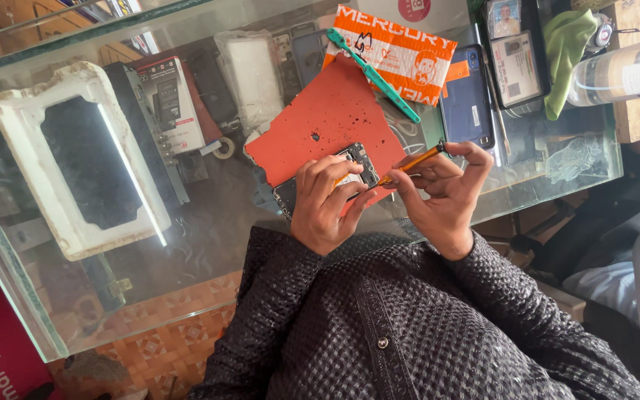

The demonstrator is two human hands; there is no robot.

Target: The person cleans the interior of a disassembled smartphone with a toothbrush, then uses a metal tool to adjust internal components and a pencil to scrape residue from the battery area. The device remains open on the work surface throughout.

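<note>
Opened phone [350, 172] on a flat orange mat [320, 122] on the glass worktop [209, 237], pinned by left hand [324, 204], fingers pressed on it. Thin yellow screwdriver [412, 163] pinched in right hand [442, 196], tip at the phone. Orange-and-white packet [401, 55] behind, green brush [372, 74] across it, white foam tray [75, 155] at left.
</note>
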